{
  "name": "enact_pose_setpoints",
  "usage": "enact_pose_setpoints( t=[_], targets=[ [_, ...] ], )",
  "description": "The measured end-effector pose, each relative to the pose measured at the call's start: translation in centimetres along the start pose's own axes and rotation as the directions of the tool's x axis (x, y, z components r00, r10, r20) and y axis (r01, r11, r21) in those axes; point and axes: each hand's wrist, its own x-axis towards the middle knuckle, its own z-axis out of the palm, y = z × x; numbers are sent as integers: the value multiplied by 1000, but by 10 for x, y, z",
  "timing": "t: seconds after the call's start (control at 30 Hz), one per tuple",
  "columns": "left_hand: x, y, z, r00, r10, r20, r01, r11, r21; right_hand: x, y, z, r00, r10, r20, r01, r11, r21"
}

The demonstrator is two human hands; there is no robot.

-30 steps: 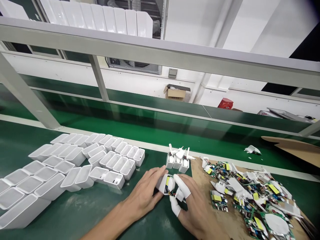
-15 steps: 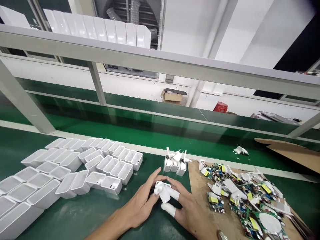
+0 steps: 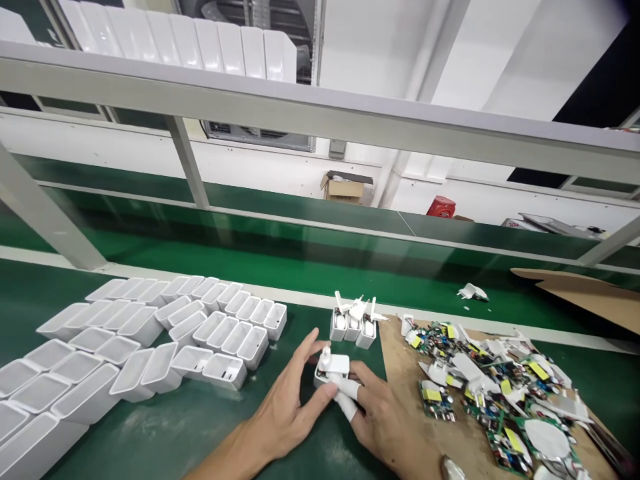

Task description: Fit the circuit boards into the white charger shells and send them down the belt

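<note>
My left hand point(image 3: 289, 407) and my right hand point(image 3: 387, 423) meet around one small white charger casing point(image 3: 333, 369) on the green bench, both gripping it. The right hand's index and middle fingers wear white finger cots and press on the casing's near side. The left thumb lies against the casing's left edge, with the other left fingers raised. Just beyond stand three finished casings with white plug lids point(image 3: 354, 321).
Rows of empty white casings point(image 3: 150, 340) cover the bench at the left. A brown cardboard sheet point(image 3: 400, 373) on the right carries a heap of circuit boards and white lids point(image 3: 495, 393). A loose white part point(image 3: 472, 291) lies on the green conveyor point(image 3: 250, 260) behind.
The casing showed its open circuit board side a second ago; now a white lid sits on it. Both hands have stayed on it, shifting grip slightly.
</note>
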Motion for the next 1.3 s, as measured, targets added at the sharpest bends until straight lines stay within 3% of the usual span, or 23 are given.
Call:
enact_pose_setpoints(
  t=[0.13,0.37,0.6,0.77,0.9,1.0,1.07,1.17,1.23,1.3],
  targets=[
    [3,3,1,994,-102,-45,102,995,5,-2,0,5,1000,-2,-29,1,999,-46],
    [6,6,1,996,-67,-60,66,998,-6,3,-9,3,999,21,38,-18,996,-87],
    [9,7,0,996,-56,-67,56,998,4,1,-6,4,1000,-14,-15,12,994,-111],
    [9,9,-1,996,-43,-77,44,999,3,-1,-5,7,995,91,-48,-91,996,6],
    [8,9,-1,998,-33,-62,32,999,-10,-2,-7,10,998,62,2,-62,998,-14],
    [5,6,-2,997,-45,-55,44,999,-30,-1,-7,14,994,106,-15,-105,991,80],
    [3,4,-2,999,-5,-42,3,999,-35,0,-8,16,970,243,-27,-223,924,311],
    [-2,3,0,982,190,-8,-190,981,26,5,-11,18,904,424,58,-345,643,684],
    [-4,6,4,952,306,-27,-303,949,87,8,-16,16,887,439,144,-372,493,787],
    [-6,9,7,924,374,-78,-362,923,133,12,-23,12,884,414,217,-395,413,821]
  ],
)
